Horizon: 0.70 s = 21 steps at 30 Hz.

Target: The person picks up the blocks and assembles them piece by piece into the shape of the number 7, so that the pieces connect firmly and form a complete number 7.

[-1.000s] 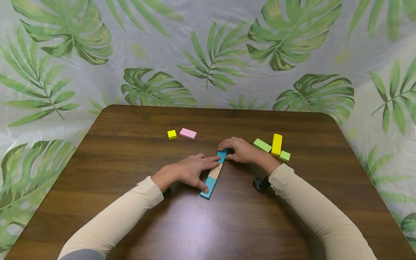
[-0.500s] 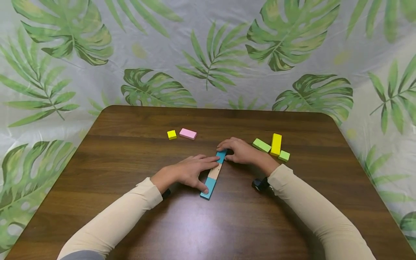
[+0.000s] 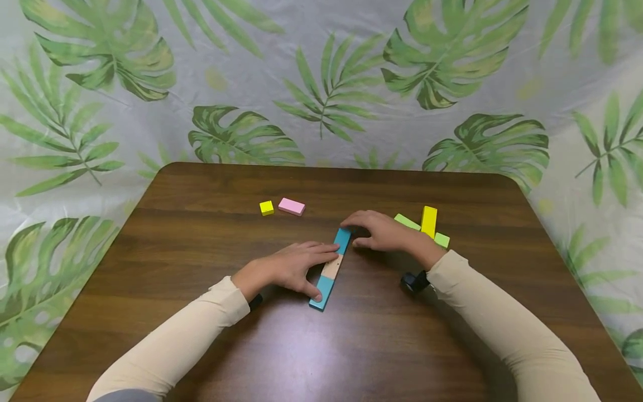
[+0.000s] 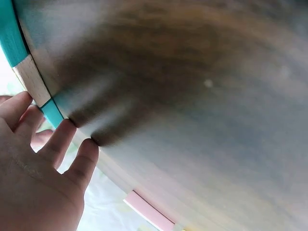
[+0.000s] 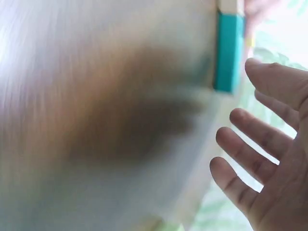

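Two blue wooden blocks and a natural wood block lie end to end in a slanted row on the table. The near blue block (image 3: 326, 286) has the thumb of my left hand (image 3: 293, 267) on its near end. That hand's other fingers stretch forward over the natural wood block (image 3: 330, 270) and up to the far blue block (image 3: 342, 240). In the left wrist view some fingertips touch the tabletop beside the row. My right hand (image 3: 384, 231) hovers just right of the far blue block, fingers spread and holding nothing; the right wrist view shows a gap between thumb and block (image 5: 228, 53).
Beyond the row, a small yellow block (image 3: 267, 208) and a pink block (image 3: 292, 206) lie on the brown table (image 3: 201, 223). To the right, a yellow block (image 3: 428, 221) sits between two light green blocks (image 3: 407, 221), partly behind my right forearm. A leaf-print curtain hangs behind.
My right hand has let go of the far blue block and shifted slightly right, uncovering that block's far end. The left hand and the row have stayed nearly still.
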### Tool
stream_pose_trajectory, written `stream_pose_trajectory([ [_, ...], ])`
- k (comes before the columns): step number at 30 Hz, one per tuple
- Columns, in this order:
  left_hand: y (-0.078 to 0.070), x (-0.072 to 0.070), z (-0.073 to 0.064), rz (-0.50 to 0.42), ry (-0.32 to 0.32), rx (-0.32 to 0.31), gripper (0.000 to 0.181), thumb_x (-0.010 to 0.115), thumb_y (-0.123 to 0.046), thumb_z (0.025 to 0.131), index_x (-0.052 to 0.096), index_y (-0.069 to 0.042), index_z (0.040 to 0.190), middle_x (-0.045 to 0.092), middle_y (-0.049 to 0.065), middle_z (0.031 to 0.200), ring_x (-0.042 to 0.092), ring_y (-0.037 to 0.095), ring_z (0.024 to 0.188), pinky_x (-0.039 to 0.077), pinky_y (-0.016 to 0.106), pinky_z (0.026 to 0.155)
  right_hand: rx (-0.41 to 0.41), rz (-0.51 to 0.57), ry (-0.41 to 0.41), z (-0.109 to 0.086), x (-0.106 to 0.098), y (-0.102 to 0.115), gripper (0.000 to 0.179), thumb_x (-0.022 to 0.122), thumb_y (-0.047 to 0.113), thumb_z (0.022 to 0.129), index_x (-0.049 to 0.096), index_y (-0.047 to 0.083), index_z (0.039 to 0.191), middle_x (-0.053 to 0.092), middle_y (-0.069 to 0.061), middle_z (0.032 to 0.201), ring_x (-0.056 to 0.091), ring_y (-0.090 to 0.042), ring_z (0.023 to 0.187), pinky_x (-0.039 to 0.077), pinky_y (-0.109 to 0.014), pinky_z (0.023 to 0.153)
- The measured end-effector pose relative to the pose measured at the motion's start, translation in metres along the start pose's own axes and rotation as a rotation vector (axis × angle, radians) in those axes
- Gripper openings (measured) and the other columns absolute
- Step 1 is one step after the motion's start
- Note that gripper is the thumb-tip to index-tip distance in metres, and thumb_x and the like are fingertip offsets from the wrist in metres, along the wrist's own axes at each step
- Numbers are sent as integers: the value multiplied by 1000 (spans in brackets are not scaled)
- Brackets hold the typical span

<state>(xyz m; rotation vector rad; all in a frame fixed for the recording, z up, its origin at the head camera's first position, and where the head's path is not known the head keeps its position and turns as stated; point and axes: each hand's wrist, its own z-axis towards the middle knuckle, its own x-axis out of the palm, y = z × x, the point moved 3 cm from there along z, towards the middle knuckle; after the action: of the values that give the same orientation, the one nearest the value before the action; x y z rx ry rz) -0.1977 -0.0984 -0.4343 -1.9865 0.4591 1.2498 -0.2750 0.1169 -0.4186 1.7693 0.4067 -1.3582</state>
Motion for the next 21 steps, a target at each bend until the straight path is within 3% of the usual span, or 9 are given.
stream_pose_trajectory([
  [10,-1,1,-2,-12,4,-3,92,74,-54,83,31,-22,157,19,-9,167,21,27,154,21,53,123,148,-124,34,-46,-39,-32,45,67,18,95,58,6,137,53,-20,144,48,-43,134,42,-60,106],
  [21,-1,1,0,-2,12,-14,92,74,-55,82,30,-25,157,17,-11,167,20,25,155,21,54,123,209,-123,-28,-85,-53,-71,39,66,9,92,62,0,131,57,-25,136,51,-46,127,43,-62,102],
])
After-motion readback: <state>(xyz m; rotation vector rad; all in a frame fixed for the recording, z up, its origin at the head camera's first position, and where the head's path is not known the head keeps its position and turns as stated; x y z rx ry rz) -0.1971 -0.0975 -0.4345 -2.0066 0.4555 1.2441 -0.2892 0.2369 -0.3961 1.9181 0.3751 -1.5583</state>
